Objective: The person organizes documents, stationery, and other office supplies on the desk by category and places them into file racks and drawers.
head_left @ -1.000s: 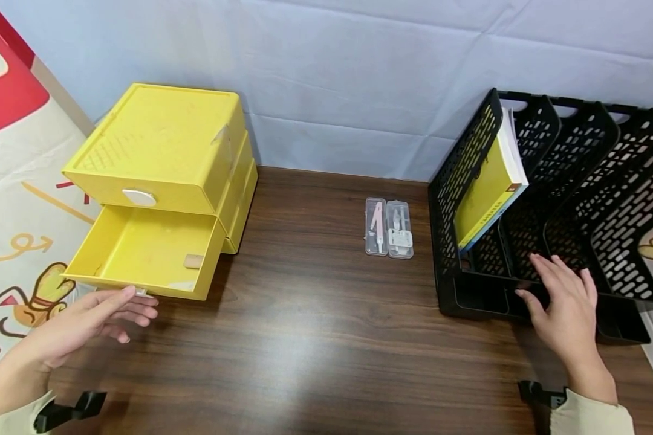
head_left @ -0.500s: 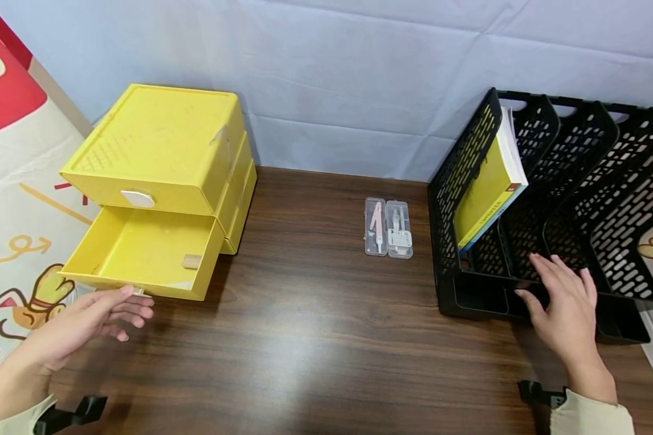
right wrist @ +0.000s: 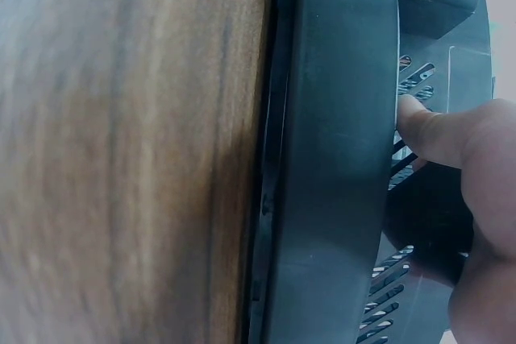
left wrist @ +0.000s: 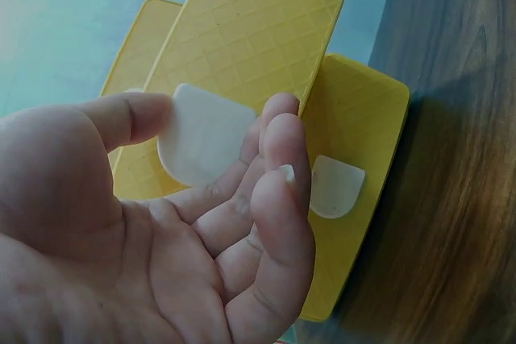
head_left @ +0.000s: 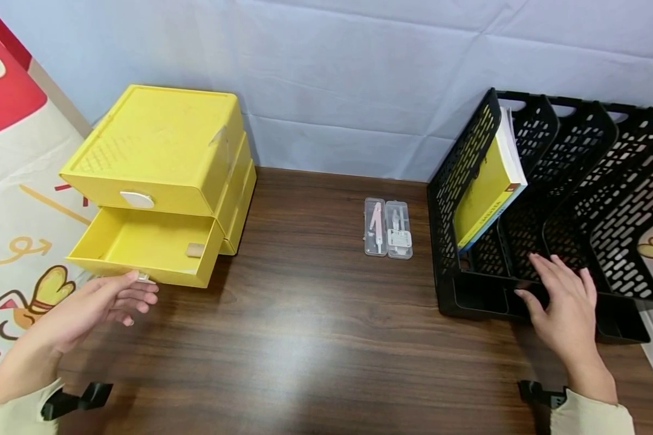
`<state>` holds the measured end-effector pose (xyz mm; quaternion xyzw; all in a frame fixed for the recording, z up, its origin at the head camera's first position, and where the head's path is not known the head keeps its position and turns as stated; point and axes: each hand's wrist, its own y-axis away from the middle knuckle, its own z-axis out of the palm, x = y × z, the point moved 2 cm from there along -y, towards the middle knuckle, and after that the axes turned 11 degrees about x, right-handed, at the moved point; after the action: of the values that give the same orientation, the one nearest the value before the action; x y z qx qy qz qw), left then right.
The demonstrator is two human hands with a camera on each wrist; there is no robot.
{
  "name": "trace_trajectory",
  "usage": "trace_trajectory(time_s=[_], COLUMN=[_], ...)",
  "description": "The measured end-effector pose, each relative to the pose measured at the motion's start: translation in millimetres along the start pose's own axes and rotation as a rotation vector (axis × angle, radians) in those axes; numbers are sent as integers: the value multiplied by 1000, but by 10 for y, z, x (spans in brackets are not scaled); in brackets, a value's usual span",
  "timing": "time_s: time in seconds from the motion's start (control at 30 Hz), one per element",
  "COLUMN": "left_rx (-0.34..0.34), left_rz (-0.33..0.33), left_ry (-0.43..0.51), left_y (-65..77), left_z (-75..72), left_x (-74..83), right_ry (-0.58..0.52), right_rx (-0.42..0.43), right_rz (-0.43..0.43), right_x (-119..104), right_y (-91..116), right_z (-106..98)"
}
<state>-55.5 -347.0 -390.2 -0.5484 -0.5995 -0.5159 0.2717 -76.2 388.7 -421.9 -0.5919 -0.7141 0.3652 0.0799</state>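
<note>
At the left, a yellow drawer unit [head_left: 158, 139] has its middle drawer [head_left: 125, 266] pulled partly out. My left hand [head_left: 100, 305] pinches the white drawer handle [left wrist: 208, 130] between thumb and index finger; the other fingers curl loosely below. A small tan block, perhaps an eraser [head_left: 194, 249], lies in the drawer. At the right, my right hand [head_left: 563, 302] rests on the front of a black file rack [head_left: 473, 296], thumb by the front tray and fingers spread over the slots. In the right wrist view its thumb [right wrist: 435, 134] touches the rack; the other fingers are mostly hidden.
A clear plastic compass case [head_left: 389, 228] lies open on the brown table [head_left: 305, 314], with a pink compass in one half. Books [head_left: 492, 181] stand in the rack's leftmost slot. A pale cloth [head_left: 348, 84] hangs behind; a printed cloth [head_left: 27, 181] is at left.
My left hand has moved slightly away from me and the drawer has slid a little way in. The block has shifted with it. My right hand keeps its place on the rack.
</note>
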Motion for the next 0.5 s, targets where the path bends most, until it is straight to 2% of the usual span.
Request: trace_trajectory(time_s=[0.2,0.5], left_rx=[22,26], left_rz=[-41,-39], left_ry=[6,60], left_y=[-128,-350], left_z=[3,-37], left_x=[70,155], right_ry=[-1,-4], right_rx=[-2,6], right_rz=[-2,-10], right_x=[6,15], right_y=[2,6], right_z=[1,4])
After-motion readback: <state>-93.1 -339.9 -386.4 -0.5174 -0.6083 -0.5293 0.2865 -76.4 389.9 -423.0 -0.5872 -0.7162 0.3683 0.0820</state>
